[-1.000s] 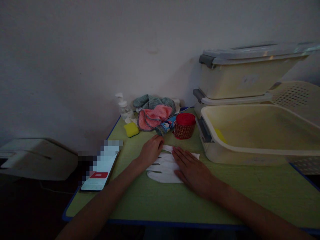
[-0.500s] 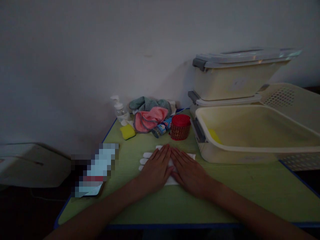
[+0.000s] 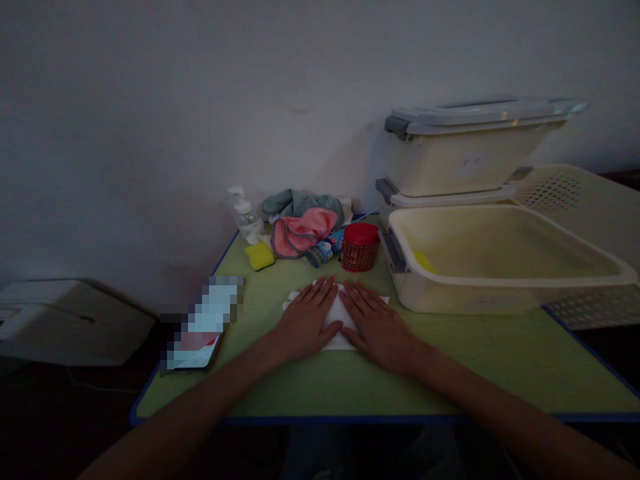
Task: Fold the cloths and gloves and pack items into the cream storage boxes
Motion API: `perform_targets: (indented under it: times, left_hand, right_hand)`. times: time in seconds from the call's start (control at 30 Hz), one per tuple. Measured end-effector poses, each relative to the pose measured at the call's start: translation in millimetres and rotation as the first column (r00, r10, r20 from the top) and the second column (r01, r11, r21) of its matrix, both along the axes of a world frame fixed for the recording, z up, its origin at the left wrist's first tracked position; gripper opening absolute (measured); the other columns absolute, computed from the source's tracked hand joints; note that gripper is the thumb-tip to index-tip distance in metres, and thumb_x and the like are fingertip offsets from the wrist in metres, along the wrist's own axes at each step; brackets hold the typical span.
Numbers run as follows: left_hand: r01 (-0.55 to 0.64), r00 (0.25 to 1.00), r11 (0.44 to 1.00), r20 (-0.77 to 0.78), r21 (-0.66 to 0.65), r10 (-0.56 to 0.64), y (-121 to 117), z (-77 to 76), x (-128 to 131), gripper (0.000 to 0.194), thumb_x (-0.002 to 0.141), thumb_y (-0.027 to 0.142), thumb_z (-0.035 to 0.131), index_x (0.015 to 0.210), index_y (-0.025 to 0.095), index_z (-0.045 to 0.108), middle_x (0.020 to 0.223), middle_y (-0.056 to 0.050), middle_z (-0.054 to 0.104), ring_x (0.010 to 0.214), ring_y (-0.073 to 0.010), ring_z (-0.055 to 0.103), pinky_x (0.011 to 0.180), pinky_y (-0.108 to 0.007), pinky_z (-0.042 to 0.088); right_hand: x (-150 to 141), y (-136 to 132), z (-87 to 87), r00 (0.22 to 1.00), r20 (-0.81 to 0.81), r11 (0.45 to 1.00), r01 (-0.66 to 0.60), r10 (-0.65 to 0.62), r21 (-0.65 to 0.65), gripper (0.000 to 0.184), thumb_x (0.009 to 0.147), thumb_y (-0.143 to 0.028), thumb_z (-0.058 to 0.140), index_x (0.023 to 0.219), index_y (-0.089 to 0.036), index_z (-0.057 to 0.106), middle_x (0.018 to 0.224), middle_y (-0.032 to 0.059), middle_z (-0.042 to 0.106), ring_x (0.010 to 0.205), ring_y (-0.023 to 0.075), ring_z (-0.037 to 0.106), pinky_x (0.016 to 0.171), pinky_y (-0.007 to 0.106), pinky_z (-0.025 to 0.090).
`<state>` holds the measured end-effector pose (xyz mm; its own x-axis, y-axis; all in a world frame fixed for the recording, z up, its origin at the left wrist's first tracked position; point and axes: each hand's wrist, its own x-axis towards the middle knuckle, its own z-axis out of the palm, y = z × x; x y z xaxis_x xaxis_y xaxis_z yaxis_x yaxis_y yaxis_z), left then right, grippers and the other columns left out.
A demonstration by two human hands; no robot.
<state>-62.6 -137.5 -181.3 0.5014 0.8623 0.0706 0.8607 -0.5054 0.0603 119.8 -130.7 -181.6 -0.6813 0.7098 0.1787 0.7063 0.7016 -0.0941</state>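
White gloves [image 3: 339,316] lie flat on the green tabletop [image 3: 465,373], in front of me. My left hand [image 3: 309,319] rests palm down on their left part, its fingers stretched out and pointing away. On the right part lies my right hand [image 3: 377,327], also flat with straight fingers. The two thumbs come close together near the middle, and white fabric shows between the hands. Glove fingertips stick out at the left, beyond my left hand. Much of the gloves is hidden under my palms.
Behind the gloves are a red roll [image 3: 361,247], a small bottle [image 3: 325,249], a pink cloth [image 3: 303,233], a yellow sponge [image 3: 260,256] and a pump bottle [image 3: 245,212]. A phone [image 3: 207,327] lies left. An open cream bin [image 3: 475,293] stands right, before stacked lidded boxes [image 3: 445,160].
My hands have moved apart at the fingertips, uncovering more white fabric between them. Both remain flat on the gloves. The view has shifted slightly, showing more below the table's front edge.
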Motion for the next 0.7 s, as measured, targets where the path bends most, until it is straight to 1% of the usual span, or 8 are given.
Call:
perform_targets:
  times: [0.1, 0.2, 0.3, 0.37, 0.43, 0.53, 0.63, 0.7]
  left_hand:
    - [-0.025, 1.000, 1.000, -0.006, -0.010, 0.025, -7.6, 2.2, 4.0, 0.061, 0.088, 0.038, 0.037, 0.139, 0.007, 0.025, 0.147, -0.017, 0.022, 0.136, -0.0252, 0.020, 0.110, -0.040, 0.021]
    - [-0.077, 0.997, 0.997, -0.002, 0.012, 0.077, -22.4, 1.3, 9.5, 0.059, 0.088, 0.036, 0.036, 0.138, 0.005, 0.027, 0.146, -0.018, 0.022, 0.136, -0.0259, 0.020, 0.110, -0.040, 0.022]
    - [-0.109, 0.994, 0.993, -0.009, 0.032, 0.110, -37.3, -1.0, 14.2, 0.060, 0.088, 0.036, 0.036, 0.137, 0.003, 0.028, 0.146, -0.018, 0.023, 0.135, -0.0272, 0.021, 0.110, -0.042, 0.023]
    - [-0.117, 0.993, 0.993, -0.018, 0.032, 0.118, -42.7, -1.7, 16.1, 0.061, 0.087, 0.038, 0.037, 0.137, 0.003, 0.028, 0.146, -0.018, 0.023, 0.135, -0.0281, 0.020, 0.109, -0.042, 0.023]
    - [-0.129, 0.991, 0.991, -0.028, 0.021, 0.129, -43.8, -0.9, 17.1, 0.063, 0.087, 0.039, 0.037, 0.138, 0.004, 0.027, 0.146, -0.018, 0.022, 0.135, -0.0290, 0.019, 0.109, -0.042, 0.023]
    - [-0.155, 0.987, 0.988, -0.042, -0.012, 0.155, -40.1, 3.5, 16.8, 0.063, 0.087, 0.040, 0.036, 0.138, 0.003, 0.026, 0.147, -0.018, 0.020, 0.136, -0.0300, 0.017, 0.109, -0.043, 0.022]
    - [-0.156, 0.987, 0.985, -0.038, -0.073, 0.153, -33.5, 12.2, 11.6, 0.065, 0.087, 0.043, 0.036, 0.138, 0.003, 0.026, 0.147, -0.018, 0.020, 0.136, -0.0303, 0.017, 0.109, -0.045, 0.020]
    - [-0.140, 0.990, 0.984, 0.020, -0.108, 0.143, -26.0, 20.1, 4.1, 0.065, 0.086, 0.045, 0.037, 0.136, 0.004, 0.029, 0.145, -0.019, 0.025, 0.135, -0.0297, 0.022, 0.108, -0.046, 0.020]
  right_hand:
    - [1.2, -0.6, 1.6, 1.000, 0.009, 1.000, -0.026, 0.026, -0.002, 0.060, 0.089, -0.040, 0.036, 0.135, -0.002, 0.034, 0.141, 0.0202, 0.033, 0.131, 0.0302, 0.028, 0.105, 0.046, 0.031]
    - [5.9, -5.9, 3.3, 0.997, 0.036, 0.997, -0.073, 0.073, -0.017, 0.060, 0.089, -0.039, 0.037, 0.136, -0.002, 0.032, 0.142, 0.0203, 0.031, 0.131, 0.0299, 0.028, 0.105, 0.045, 0.030]
    - [12.0, -14.8, 4.8, 0.992, 0.054, 0.993, -0.114, 0.115, -0.036, 0.061, 0.089, -0.039, 0.038, 0.137, -0.002, 0.031, 0.142, 0.0203, 0.030, 0.132, 0.0300, 0.027, 0.105, 0.045, 0.030]
    - [14.7, -18.6, 5.6, 0.990, 0.049, 0.991, -0.128, 0.130, -0.045, 0.061, 0.089, -0.039, 0.037, 0.137, -0.002, 0.030, 0.142, 0.0202, 0.030, 0.132, 0.0294, 0.026, 0.105, 0.044, 0.030]
    - [15.1, -18.1, 6.5, 0.988, 0.051, 0.988, -0.142, 0.145, -0.064, 0.062, 0.089, -0.040, 0.037, 0.138, -0.003, 0.029, 0.143, 0.0200, 0.029, 0.132, 0.0286, 0.025, 0.106, 0.044, 0.029]
    - [12.7, -10.1, 9.0, 0.982, 0.077, 0.980, -0.162, 0.171, -0.115, 0.064, 0.089, -0.041, 0.036, 0.139, -0.002, 0.025, 0.145, 0.0205, 0.024, 0.134, 0.0287, 0.021, 0.107, 0.044, 0.025]
    - [10.2, 0.0, 13.6, 0.974, 0.088, 0.965, -0.189, 0.208, -0.183, 0.069, 0.089, -0.044, 0.037, 0.140, 0.000, 0.022, 0.145, 0.0227, 0.019, 0.135, 0.0302, 0.017, 0.108, 0.045, 0.021]
    - [9.2, 5.7, 17.8, 0.968, 0.057, 0.946, -0.224, 0.244, -0.236, 0.071, 0.088, -0.046, 0.041, 0.138, 0.001, 0.024, 0.144, 0.0239, 0.021, 0.134, 0.0307, 0.018, 0.108, 0.045, 0.023]
